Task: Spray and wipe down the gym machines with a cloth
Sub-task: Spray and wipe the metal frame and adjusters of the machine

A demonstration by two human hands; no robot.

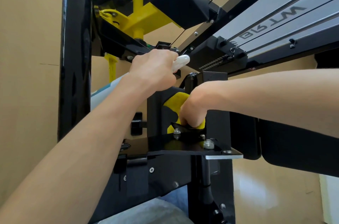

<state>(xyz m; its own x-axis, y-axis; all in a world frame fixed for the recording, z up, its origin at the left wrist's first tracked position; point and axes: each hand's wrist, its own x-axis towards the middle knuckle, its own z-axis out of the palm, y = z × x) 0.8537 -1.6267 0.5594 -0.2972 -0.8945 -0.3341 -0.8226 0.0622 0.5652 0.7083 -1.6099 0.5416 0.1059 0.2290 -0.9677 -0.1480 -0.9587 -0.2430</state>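
1. Head view: left hand (153, 69) is curled tight around the white spray bottle (180, 62), whose nozzle protrudes beside the knuckles.
2. Right hand (194, 109) is bent downward, fingers gripping the yellow cloth (175, 102) against the black machine bracket (183, 147).
3. Yellow lever assembly (136, 12) sits above; black upright post (76, 55) stands at left.
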